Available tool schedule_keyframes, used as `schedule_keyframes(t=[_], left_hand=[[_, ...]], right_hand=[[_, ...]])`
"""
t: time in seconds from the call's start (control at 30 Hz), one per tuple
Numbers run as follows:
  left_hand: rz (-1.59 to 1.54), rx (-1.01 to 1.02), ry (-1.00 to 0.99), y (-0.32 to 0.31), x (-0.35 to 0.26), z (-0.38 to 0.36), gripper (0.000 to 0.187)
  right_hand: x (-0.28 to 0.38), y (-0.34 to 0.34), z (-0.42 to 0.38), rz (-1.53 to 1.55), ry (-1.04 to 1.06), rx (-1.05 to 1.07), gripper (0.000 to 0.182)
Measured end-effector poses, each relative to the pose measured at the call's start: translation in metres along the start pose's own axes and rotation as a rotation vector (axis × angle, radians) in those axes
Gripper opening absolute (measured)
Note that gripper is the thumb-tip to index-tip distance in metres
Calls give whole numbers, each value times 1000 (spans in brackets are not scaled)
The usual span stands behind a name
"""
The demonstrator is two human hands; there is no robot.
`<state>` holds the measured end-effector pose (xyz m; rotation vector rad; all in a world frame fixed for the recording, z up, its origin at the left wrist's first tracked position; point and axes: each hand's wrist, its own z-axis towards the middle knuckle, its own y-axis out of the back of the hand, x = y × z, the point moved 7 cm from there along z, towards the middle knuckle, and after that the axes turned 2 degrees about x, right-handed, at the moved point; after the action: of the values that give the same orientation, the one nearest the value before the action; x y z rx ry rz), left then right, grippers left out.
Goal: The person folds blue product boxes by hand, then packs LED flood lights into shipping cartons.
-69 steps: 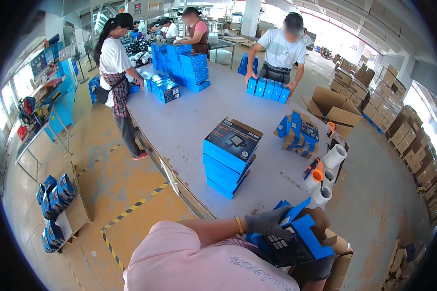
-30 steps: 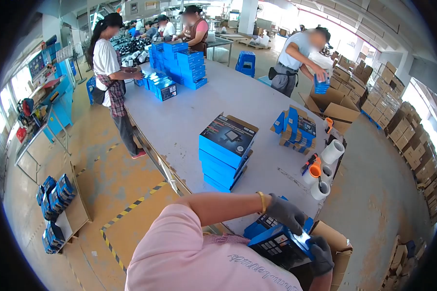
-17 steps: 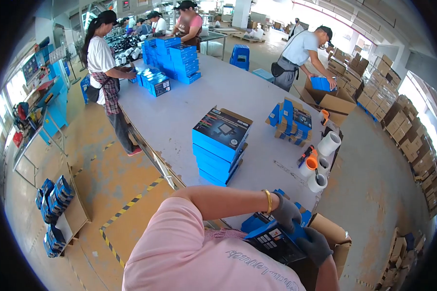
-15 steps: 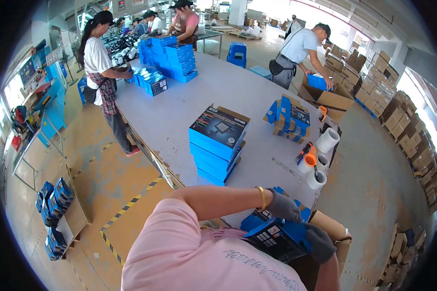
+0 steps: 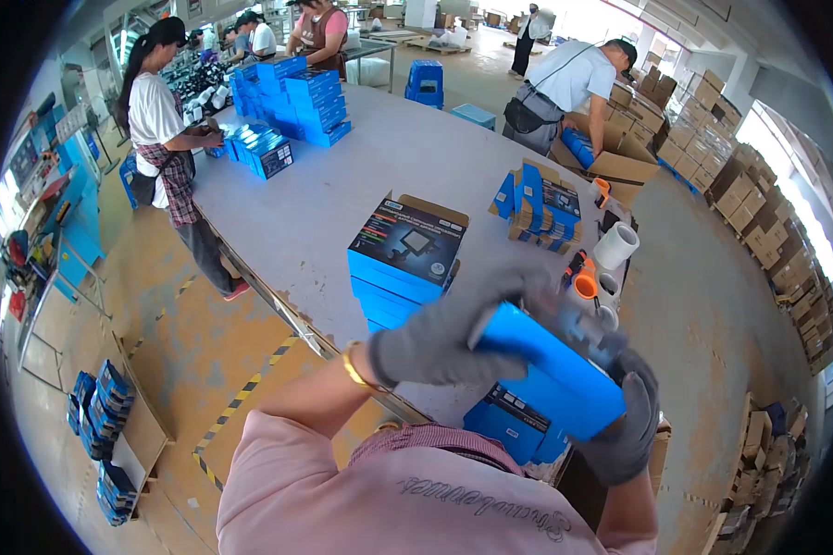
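Note:
A blue cardboard box (image 5: 557, 372) is held up tilted between my two grey-gloved hands, one side toward me, its far end blurred. My left hand (image 5: 449, 338), below a gold bracelet, grips the upper left end. My right hand (image 5: 627, 425) is wrapped round the lower right end. Just below, other blue boxes (image 5: 507, 427) lie at the near table edge, partly hidden by the held one. Beyond my left hand stands a stack of blue boxes (image 5: 407, 250) with a dark printed top, its lower part covered by my glove.
Flattened blue cartons (image 5: 541, 205) lie at the right, near white tape rolls (image 5: 616, 245) and an orange-handled tape dispenser (image 5: 583, 282). A brown carton (image 5: 659, 453) is by my right arm. One co-worker (image 5: 565, 88) bends over an open carton (image 5: 625, 171); another person (image 5: 162, 116) stands at the left.
Both hands have risen from the near table edge, bringing the blue box up and forward. The co-worker at the right has leaned deeper into the carton. The whole view has shifted slightly.

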<state>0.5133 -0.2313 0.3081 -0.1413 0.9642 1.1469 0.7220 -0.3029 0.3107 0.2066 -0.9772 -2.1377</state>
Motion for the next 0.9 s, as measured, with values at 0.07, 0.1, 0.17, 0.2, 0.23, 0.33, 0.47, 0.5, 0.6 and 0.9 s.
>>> schedule_keyframes(t=[0.07,0.1,0.17,0.2,0.23,0.33,0.47,0.5,0.6,0.9], left_hand=[[134,-173,-148,44,-29,-1,62],[205,-246,-163,62,-38,-6,55],[204,-362,-109,97,-29,-20,49],[206,-420,-80,113,-21,-29,47],[207,-456,-35,126,-8,-38,45],[245,-511,104,155,43,-69,42],[367,-531,181,157,60,-97,41],[389,-547,183,155,57,-99,41],[280,-713,115,149,44,-102,37],[-423,-183,759,-96,154,-103,26]], right_hand=[[19,-10,40,-56,250,-216,63],[25,-21,65,-39,307,-230,52],[30,-55,101,12,301,-187,38],[31,-75,113,4,349,-203,43],[30,-96,121,-1,396,-219,48],[28,-147,135,46,440,-151,60],[25,-169,125,129,385,-19,66],[21,-158,124,180,337,-33,65],[-4,-129,97,255,175,-32,61],[-199,-116,-256,-25,-1195,146,43]])
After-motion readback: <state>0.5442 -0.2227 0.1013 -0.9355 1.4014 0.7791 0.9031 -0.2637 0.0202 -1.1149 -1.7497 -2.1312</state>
